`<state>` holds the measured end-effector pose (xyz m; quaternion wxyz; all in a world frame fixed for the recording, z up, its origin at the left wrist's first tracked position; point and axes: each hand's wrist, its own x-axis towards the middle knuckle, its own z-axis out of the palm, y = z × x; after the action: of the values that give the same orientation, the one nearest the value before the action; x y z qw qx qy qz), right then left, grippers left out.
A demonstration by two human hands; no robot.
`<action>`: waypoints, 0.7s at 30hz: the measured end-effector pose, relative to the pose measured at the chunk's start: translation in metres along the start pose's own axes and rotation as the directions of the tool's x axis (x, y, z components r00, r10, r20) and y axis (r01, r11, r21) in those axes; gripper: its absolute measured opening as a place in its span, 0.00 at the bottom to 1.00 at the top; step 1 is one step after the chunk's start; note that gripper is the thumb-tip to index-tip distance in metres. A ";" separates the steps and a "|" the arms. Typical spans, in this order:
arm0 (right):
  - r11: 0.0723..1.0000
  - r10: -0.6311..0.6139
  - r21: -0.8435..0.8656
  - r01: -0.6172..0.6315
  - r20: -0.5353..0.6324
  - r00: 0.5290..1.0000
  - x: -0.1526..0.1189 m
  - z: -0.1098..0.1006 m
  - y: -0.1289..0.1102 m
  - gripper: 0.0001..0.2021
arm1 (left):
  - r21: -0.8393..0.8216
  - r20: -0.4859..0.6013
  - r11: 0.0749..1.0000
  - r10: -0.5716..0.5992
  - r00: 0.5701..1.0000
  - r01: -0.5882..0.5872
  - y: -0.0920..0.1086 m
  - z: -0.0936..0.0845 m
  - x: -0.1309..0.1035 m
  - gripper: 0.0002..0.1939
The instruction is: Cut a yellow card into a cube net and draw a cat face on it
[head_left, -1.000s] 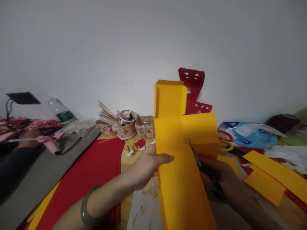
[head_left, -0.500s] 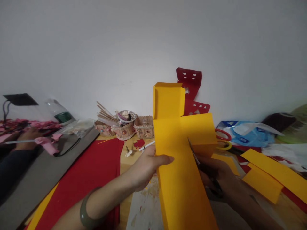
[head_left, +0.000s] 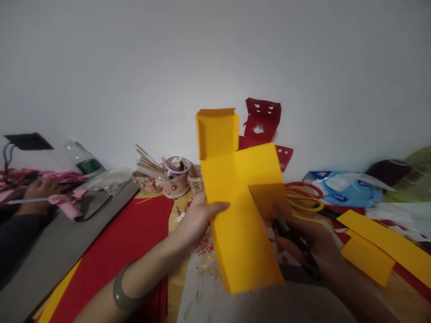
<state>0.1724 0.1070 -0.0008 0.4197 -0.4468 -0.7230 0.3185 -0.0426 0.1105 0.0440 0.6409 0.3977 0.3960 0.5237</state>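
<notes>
A folded yellow card (head_left: 235,224) is raised above the worktop, a tall strip with a side flap on its right. My left hand (head_left: 198,220) pinches its left edge, thumb on the front face. Dark-handled scissors (head_left: 292,242) are in my right hand (head_left: 313,246), their blades near the lower part of the side flap; the tips are blurred. The flap's lower part is bent and shaded, with a slit between it and the main strip. Behind the card, a cut-out dark red card (head_left: 264,119) leans on the wall.
Small decorated baskets (head_left: 173,186) with sticks stand behind my left hand. Red card (head_left: 117,251) and a grey board (head_left: 84,229) lie left, where another person's hand (head_left: 38,193) is. At right are red- and yellow-handled scissors (head_left: 310,190), yellow pieces (head_left: 370,260) and a blue packet (head_left: 343,188).
The yellow card has moved up and left with my left hand, showing its lower edge. The scissors have come out of the slit and sit lower beside the flap.
</notes>
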 end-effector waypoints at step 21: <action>0.905 0.364 0.323 -0.275 -0.257 0.895 0.013 -0.008 0.000 0.21 | 0.048 0.078 0.995 -0.086 0.993 0.083 -0.004 -0.001 0.003 0.11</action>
<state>0.1763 0.1197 0.0064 0.5282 -0.5414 -0.5115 0.4077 -0.0419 0.1134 0.0395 0.6688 0.4156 0.3981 0.4707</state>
